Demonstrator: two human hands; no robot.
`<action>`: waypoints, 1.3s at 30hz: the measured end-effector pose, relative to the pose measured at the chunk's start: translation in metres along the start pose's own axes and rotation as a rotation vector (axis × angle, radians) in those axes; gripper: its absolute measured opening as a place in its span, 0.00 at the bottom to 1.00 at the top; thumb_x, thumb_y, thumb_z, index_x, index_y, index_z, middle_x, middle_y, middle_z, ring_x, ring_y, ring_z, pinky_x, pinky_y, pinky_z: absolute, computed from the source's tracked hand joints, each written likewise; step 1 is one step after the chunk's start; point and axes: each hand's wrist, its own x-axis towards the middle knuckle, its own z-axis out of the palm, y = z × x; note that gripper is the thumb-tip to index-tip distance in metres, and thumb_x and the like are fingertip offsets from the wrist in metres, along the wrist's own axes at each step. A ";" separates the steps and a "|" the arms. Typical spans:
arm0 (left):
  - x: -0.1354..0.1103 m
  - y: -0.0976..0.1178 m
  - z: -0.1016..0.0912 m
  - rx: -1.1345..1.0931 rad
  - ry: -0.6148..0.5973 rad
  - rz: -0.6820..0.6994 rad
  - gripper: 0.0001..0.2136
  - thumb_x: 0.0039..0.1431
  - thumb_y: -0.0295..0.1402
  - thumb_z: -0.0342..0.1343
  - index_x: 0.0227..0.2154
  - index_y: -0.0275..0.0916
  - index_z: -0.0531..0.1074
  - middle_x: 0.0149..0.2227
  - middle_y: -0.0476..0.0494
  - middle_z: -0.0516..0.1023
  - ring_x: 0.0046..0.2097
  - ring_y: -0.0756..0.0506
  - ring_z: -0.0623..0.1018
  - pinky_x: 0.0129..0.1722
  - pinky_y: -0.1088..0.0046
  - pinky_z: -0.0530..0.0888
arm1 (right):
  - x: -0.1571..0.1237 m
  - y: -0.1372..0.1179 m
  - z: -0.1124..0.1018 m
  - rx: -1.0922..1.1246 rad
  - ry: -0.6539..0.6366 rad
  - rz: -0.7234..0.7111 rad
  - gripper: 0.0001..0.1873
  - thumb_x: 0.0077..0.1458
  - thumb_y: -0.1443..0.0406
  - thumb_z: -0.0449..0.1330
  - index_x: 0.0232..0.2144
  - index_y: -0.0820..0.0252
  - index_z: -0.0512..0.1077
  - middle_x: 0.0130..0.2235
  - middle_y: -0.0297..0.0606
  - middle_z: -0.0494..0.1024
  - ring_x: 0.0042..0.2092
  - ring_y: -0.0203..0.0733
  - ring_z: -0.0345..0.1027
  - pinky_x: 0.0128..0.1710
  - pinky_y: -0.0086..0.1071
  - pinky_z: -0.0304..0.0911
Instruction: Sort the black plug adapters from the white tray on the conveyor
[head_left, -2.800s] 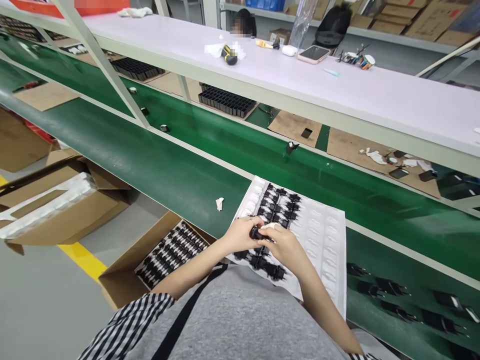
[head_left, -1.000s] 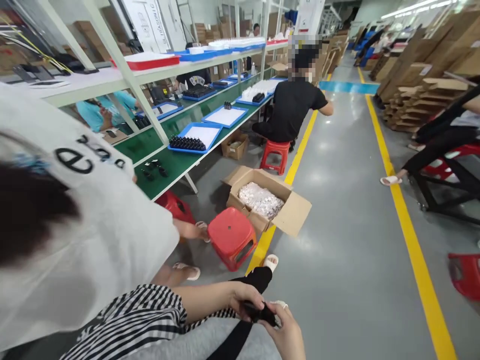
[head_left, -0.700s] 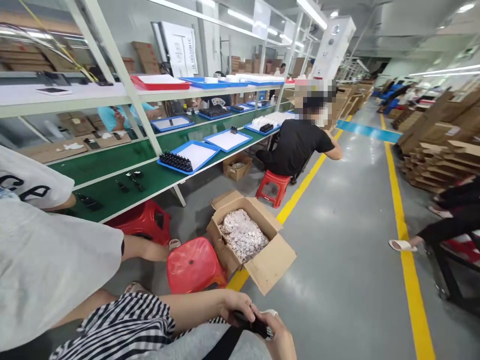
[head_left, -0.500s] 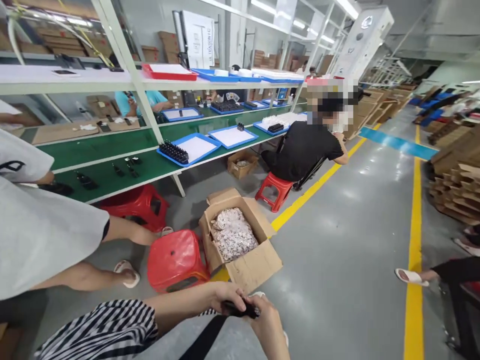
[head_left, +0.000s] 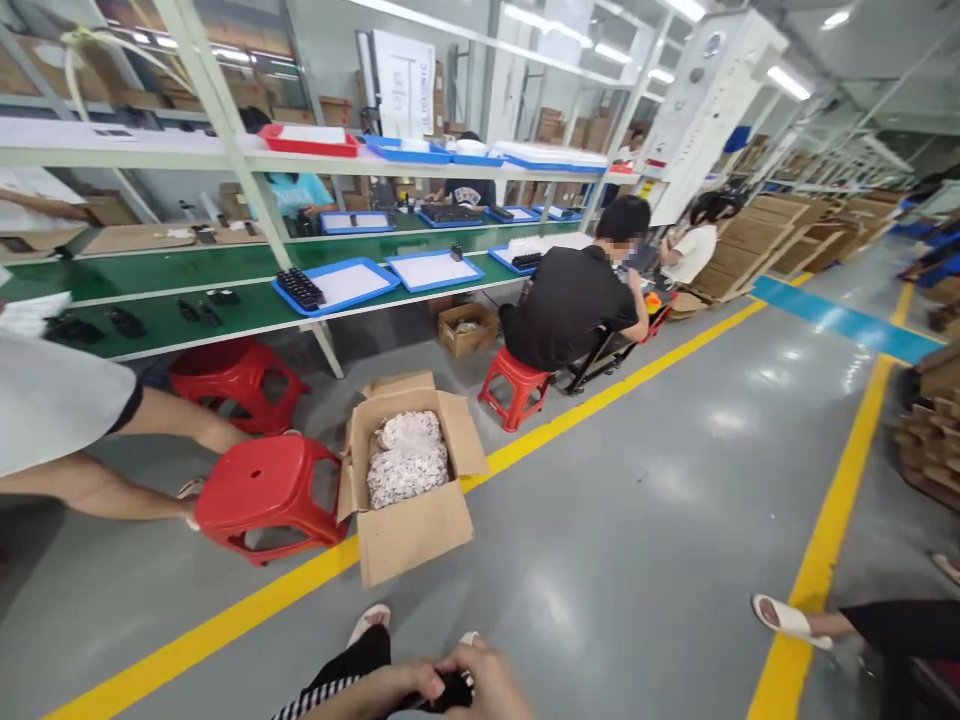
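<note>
At the bottom centre of the frame, the left hand (head_left: 420, 680) and the right hand (head_left: 487, 682) are meeting around a dark piece (head_left: 451, 692), and both appear to be pinching it with curled fingers, although the right one is blurring. The dark piece is resting directly between the two hands, mostly covered by them, so its shape is not showing clearly. The handling seems to be going on, since this piece is being held rather than lying set down; how much is remaining, I cannot tell. At the middle left, rows of black pieces (head_left: 301, 288) are standing in a blue tray (head_left: 367, 295), looking already arranged, while loose black pieces (head_left: 126, 322) are lying farther left on the green bench (head_left: 255, 316), seemingly unarranged.
</note>
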 end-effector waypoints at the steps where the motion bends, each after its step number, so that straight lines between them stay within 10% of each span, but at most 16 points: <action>1: 0.004 -0.001 0.003 -0.026 -0.006 -0.013 0.10 0.28 0.35 0.50 0.16 0.38 0.73 0.20 0.53 0.73 0.25 0.51 0.69 0.29 0.77 0.63 | -0.003 0.006 -0.004 0.034 0.003 0.010 0.19 0.32 0.75 0.58 0.31 0.56 0.72 0.32 0.34 0.70 0.34 0.40 0.64 0.32 0.28 0.56; 11: 0.047 0.039 0.067 -0.250 -0.323 -0.171 0.14 0.31 0.29 0.54 0.28 0.35 0.72 0.29 0.49 0.75 0.30 0.51 0.72 0.32 0.79 0.67 | -0.050 0.054 -0.050 0.428 0.395 -0.008 0.21 0.29 0.78 0.60 0.30 0.58 0.71 0.33 0.34 0.69 0.37 0.40 0.62 0.38 0.29 0.56; 19: 0.118 0.031 0.128 -0.211 -0.142 -0.327 0.17 0.33 0.46 0.56 0.14 0.34 0.69 0.16 0.48 0.71 0.21 0.52 0.70 0.22 0.79 0.66 | -0.082 0.093 -0.077 0.289 0.528 0.126 0.22 0.32 0.77 0.59 0.34 0.55 0.71 0.38 0.37 0.68 0.40 0.42 0.61 0.41 0.31 0.57; 28: 0.197 0.110 0.145 0.136 0.161 -0.149 0.14 0.06 0.32 0.62 0.08 0.42 0.69 0.15 0.53 0.72 0.24 0.45 0.72 0.28 0.70 0.70 | -0.042 0.107 -0.148 0.159 0.824 -0.075 0.23 0.34 0.68 0.65 0.38 0.53 0.69 0.38 0.34 0.69 0.40 0.37 0.62 0.39 0.24 0.59; 32: 0.228 0.148 0.153 0.063 0.074 -0.259 0.14 0.14 0.42 0.62 0.10 0.41 0.69 0.15 0.53 0.71 0.25 0.45 0.73 0.26 0.71 0.70 | -0.023 0.116 -0.177 0.008 0.983 0.091 0.39 0.33 0.57 0.66 0.48 0.62 0.59 0.44 0.44 0.67 0.44 0.44 0.62 0.42 0.30 0.60; 39: 0.242 0.146 0.113 0.352 0.269 -0.019 0.13 0.29 0.42 0.56 0.15 0.36 0.69 0.20 0.46 0.73 0.34 0.41 0.73 0.34 0.68 0.70 | -0.014 0.107 -0.186 -0.250 0.763 0.420 0.32 0.44 0.43 0.50 0.37 0.67 0.66 0.33 0.47 0.72 0.34 0.50 0.67 0.30 0.40 0.65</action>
